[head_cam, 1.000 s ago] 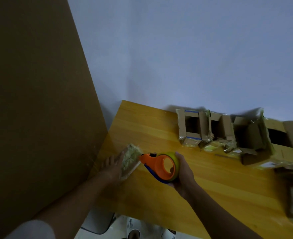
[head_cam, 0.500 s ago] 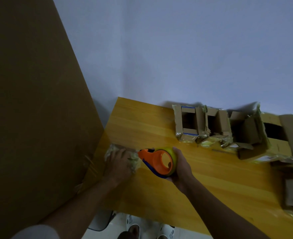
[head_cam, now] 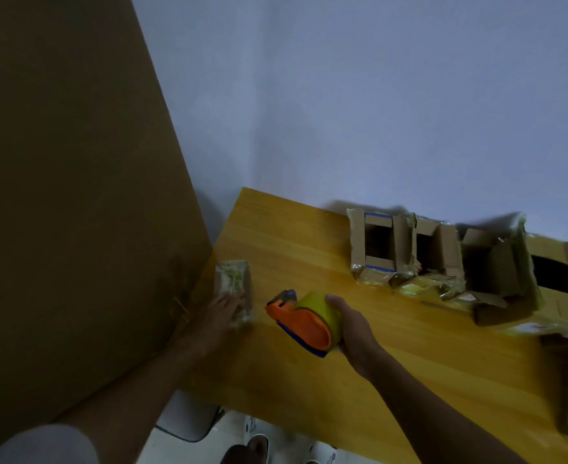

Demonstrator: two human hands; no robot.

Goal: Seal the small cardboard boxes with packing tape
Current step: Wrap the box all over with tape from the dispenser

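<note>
Yellow wooden table (head_cam: 393,346): left hand (head_cam: 220,311), fingers flat together, presses small tape-wrapped cardboard box (head_cam: 234,283), long side toward 12 o'clock; right hand (head_cam: 352,324) grips orange tape dispenser (head_cam: 304,321), nose toward 10 o'clock.

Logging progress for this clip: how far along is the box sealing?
Done: one tape-covered small box lies at the table's left edge, the left hand resting flat on it. In hand: the right hand grips the tape dispenser, apart from that box. Left: the open boxes along the far edge stand unsealed.

table (head_cam: 309,249) bare between taped box (head_cam: 234,289) and open boxes (head_cam: 406,252) | brown board (head_cam: 75,195) walls off taped box's left | open boxes line table's far edge
</note>
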